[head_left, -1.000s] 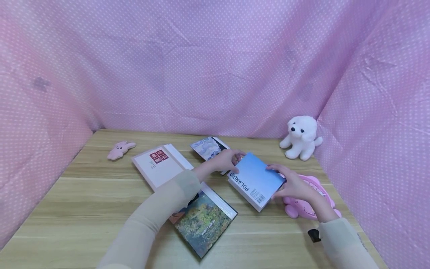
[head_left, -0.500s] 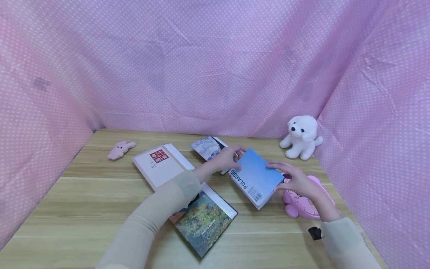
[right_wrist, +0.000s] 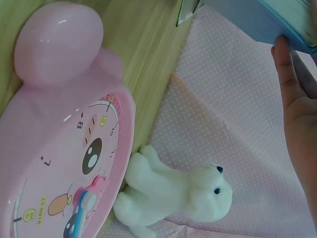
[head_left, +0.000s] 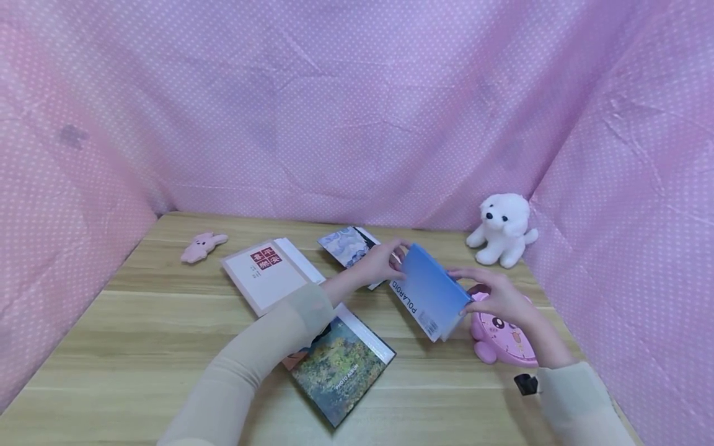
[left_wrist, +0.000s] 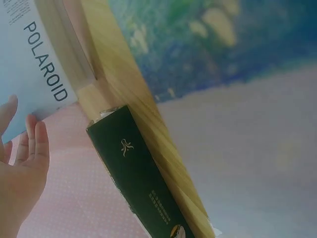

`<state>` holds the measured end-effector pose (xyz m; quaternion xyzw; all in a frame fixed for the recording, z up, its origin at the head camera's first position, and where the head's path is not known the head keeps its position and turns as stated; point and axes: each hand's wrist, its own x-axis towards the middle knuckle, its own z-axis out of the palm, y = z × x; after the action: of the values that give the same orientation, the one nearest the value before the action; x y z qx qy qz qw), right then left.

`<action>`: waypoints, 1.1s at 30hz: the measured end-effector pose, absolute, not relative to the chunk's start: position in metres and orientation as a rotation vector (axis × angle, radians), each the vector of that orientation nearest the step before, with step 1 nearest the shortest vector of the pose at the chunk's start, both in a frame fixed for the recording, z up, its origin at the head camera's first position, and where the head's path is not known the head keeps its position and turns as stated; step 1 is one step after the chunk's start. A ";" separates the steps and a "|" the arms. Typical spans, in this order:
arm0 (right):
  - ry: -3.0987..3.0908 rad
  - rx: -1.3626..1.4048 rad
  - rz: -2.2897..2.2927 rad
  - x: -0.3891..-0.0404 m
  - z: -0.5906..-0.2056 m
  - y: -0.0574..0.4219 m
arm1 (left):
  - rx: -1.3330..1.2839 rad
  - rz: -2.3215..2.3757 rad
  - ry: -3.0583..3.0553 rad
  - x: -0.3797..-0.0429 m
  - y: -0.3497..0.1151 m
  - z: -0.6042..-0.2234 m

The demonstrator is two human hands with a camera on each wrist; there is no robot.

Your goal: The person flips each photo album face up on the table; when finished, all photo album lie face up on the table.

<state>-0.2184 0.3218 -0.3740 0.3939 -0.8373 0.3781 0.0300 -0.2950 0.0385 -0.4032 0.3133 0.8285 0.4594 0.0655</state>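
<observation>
Both hands hold a blue photo album marked POLAROID, tilted up above the table. My left hand grips its upper left corner, thumb on the printed cover. At the right edge my right hand pinches the album, fingers along the top and thumb lower down. In the left wrist view the album shows its lettering and page edges beside the left hand. The right wrist view shows the right hand touching the album's blue cover.
A pale album with red characters, a landscape-painted album and a swirl-painted album lie on the wooden table. A pink clock, white plush dog and pink rabbit toy stand or lie around.
The blue album has tilted more steeply and shifted slightly right, so its cover looks narrower. My right hand has moved a little right; the left hand keeps nearly its place.
</observation>
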 end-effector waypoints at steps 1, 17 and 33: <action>-2.590 1.216 1.160 -0.218 -0.374 0.322 | 0.949 1.399 2.473 -0.294 0.038 -0.403; -2.735 1.172 0.985 -0.214 -0.372 0.317 | 0.926 1.452 2.379 -0.287 0.029 -0.404; -2.816 1.225 1.003 -0.205 -0.379 0.307 | 0.978 1.359 2.347 -0.281 0.014 -0.406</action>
<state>-0.2049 0.3071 -0.3793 0.3788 -0.8708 0.3101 -0.0443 -0.2815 0.0137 -0.4057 0.3364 0.8072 0.4674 0.1292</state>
